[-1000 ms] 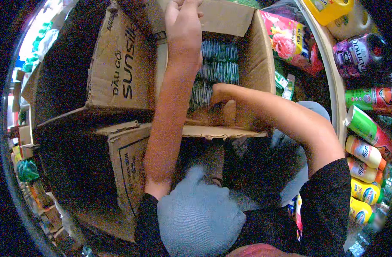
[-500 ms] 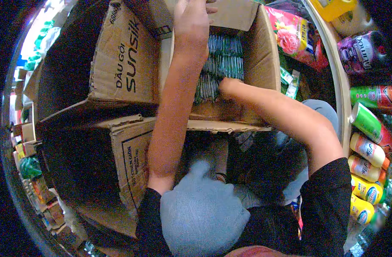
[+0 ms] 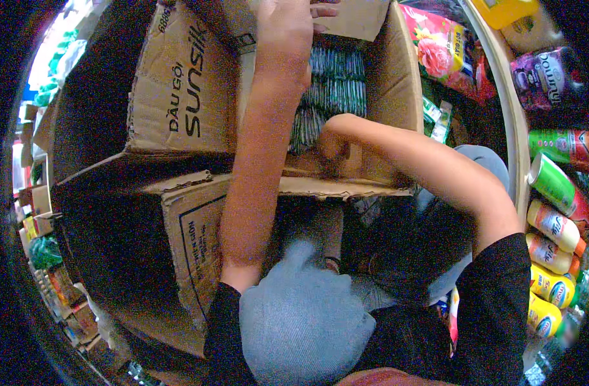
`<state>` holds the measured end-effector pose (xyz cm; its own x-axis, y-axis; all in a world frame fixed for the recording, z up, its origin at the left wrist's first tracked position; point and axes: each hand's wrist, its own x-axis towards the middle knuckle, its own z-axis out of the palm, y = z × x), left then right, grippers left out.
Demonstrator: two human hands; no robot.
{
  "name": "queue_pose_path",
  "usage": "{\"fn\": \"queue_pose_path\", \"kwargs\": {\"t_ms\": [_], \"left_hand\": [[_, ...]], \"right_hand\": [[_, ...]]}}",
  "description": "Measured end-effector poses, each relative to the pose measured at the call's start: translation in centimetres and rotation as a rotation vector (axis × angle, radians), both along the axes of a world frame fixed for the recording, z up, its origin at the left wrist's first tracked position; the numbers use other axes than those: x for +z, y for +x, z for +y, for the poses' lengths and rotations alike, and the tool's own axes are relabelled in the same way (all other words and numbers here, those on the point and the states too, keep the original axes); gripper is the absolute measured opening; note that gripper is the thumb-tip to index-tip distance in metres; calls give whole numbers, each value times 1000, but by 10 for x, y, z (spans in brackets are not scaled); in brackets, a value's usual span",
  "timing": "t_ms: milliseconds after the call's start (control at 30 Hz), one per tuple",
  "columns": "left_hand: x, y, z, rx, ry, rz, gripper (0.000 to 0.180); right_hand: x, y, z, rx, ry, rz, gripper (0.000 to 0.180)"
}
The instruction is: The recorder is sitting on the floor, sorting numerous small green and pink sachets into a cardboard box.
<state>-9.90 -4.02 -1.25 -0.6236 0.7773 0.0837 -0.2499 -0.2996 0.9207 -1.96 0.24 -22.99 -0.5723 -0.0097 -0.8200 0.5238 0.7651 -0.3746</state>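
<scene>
An opened cardboard box (image 3: pixel 397 83) in front of me holds rows of thin green-and-silver sachets (image 3: pixel 336 80), standing packed on edge. Across its left side reaches my left arm, and my left hand (image 3: pixel 288 26) is at the far flap (image 3: pixel 355 16) with its visible fingers apart. Whether it presses on that flap cannot be made out, since the top edge cuts the view. My right hand (image 3: pixel 336 138) is down inside the box, at the near end of the sachets. Its wrist is bent and its fingers point downward, dim and mostly hidden.
The box's left flap (image 3: pixel 169 83) stands folded outward. Nearer sits another cardboard flap (image 3: pixel 195 248). On the right, a wooden shelf edge (image 3: pixel 510 122) borders bottles (image 3: pixel 552 254), a purple pack (image 3: pixel 542 77) and a pink floral bag (image 3: pixel 436 48). My denim-covered knee (image 3: pixel 307 321) rises close below.
My right hand has shifted slightly nearer and to the left inside the box, its wrist more bent. The left hand stays by the far flap. The view has shifted a little.
</scene>
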Motion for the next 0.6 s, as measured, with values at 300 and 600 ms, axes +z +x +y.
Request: {"fn": "queue_pose_path", "kwargs": {"t_ms": [300, 600], "left_hand": [[10, 27, 33, -154, 96, -102, 19], [-4, 0, 0, -43, -34, -38, 20]], "right_hand": [[-158, 71, 47, -641, -1030, 141, 34], [-41, -8, -29, 389, -617, 356, 26]]}}
